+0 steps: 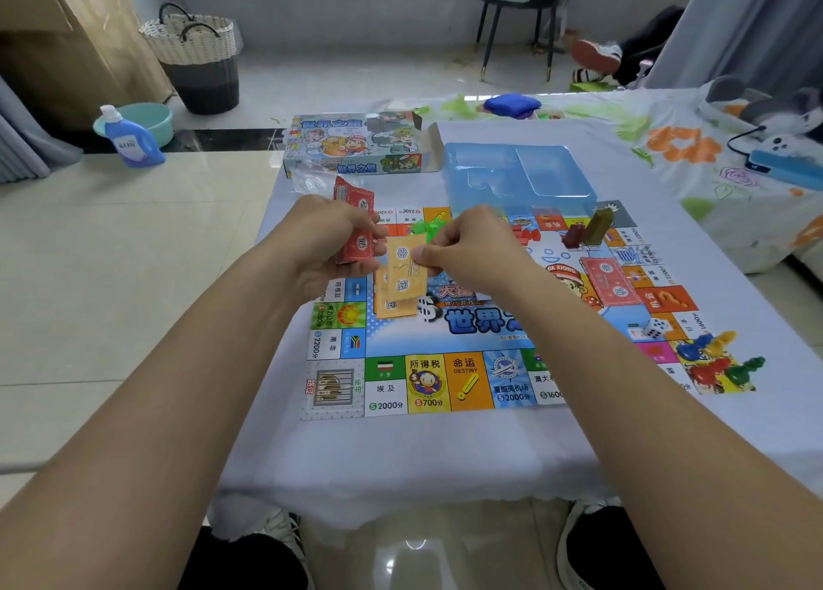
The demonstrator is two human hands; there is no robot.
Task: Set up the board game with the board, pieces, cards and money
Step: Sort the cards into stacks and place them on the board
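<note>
Left hand (325, 242) grips red cards (356, 219), right hand (467, 244) pinches an orange card (403, 268). Beyond them, the blue plastic tray (512, 175) looks bare; game box (356, 144) sits flap-open.

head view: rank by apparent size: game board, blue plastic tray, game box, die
1. game board, clearly largest.
2-3. blue plastic tray and game box look alike in size; both lie farther from the camera, so unranked.
4. die, smallest.
</note>
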